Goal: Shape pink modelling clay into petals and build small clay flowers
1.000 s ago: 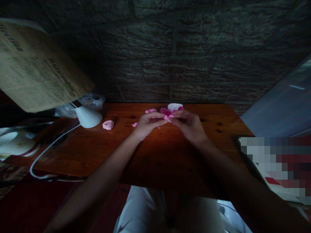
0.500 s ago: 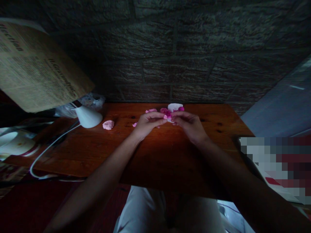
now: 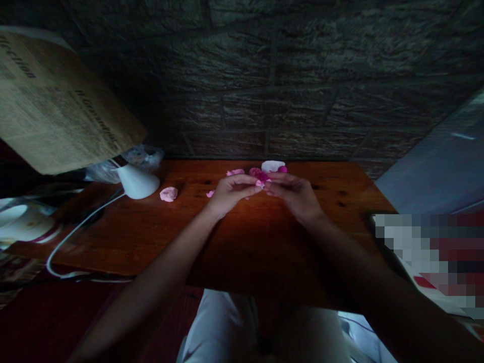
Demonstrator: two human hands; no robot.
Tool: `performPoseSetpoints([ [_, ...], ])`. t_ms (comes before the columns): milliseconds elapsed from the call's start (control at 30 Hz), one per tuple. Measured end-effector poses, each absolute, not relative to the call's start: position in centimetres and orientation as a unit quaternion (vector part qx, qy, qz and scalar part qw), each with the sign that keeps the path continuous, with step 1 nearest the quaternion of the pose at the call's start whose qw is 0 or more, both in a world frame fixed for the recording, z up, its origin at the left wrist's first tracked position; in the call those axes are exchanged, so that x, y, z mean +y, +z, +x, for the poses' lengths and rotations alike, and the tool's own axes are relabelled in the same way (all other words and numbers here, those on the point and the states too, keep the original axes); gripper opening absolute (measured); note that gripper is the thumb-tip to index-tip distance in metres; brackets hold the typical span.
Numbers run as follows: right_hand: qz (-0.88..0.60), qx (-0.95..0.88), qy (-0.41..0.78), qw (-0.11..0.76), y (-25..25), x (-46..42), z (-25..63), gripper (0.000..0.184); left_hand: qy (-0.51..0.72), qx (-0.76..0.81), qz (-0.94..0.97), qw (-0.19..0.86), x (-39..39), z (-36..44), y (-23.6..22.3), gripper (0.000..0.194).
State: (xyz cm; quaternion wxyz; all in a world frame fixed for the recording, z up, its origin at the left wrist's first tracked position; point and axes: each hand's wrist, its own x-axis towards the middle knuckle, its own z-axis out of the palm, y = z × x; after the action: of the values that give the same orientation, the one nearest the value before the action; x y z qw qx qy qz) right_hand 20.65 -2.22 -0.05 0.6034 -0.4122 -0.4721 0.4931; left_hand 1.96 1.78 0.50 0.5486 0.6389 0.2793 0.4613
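My left hand (image 3: 230, 193) and my right hand (image 3: 293, 194) meet fingertip to fingertip over the far middle of a reddish wooden table (image 3: 242, 242). Both pinch a small pink piece (image 3: 260, 183), petal-like, between their closed fingers. Just beyond the fingers lie a magenta lump (image 3: 260, 175), a white piece (image 3: 273, 165) and a pale pink piece (image 3: 235, 172). Another pale pink lump (image 3: 168, 194) lies to the left, apart from both hands.
A white lamp base (image 3: 136, 182) with a cord (image 3: 71, 236) stands at the table's far left under a newsprint shade (image 3: 56, 106). Crumpled clear plastic (image 3: 141, 155) lies behind it. A dark brick wall (image 3: 287, 85) backs the table. A blurred-out object (image 3: 431, 257) sits at right.
The fingertips of both hands have shifted slightly around the small pink piece; the hands stay in the same place.
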Motion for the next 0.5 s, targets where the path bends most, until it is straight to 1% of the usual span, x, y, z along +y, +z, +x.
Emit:
performPoseSetpoints([
  [300,-0.433,-0.495,0.468,0.591,-0.08,-2.15,20.86,0.041,0.455,0.279,0.651,0.54,1.83,1.93,0.24,0.022],
  [500,-0.421,-0.579,0.374,0.59,-0.22,-2.13,20.78,0.026,0.458,0.274,0.652,0.538,1.9,2.02,0.03,0.024],
])
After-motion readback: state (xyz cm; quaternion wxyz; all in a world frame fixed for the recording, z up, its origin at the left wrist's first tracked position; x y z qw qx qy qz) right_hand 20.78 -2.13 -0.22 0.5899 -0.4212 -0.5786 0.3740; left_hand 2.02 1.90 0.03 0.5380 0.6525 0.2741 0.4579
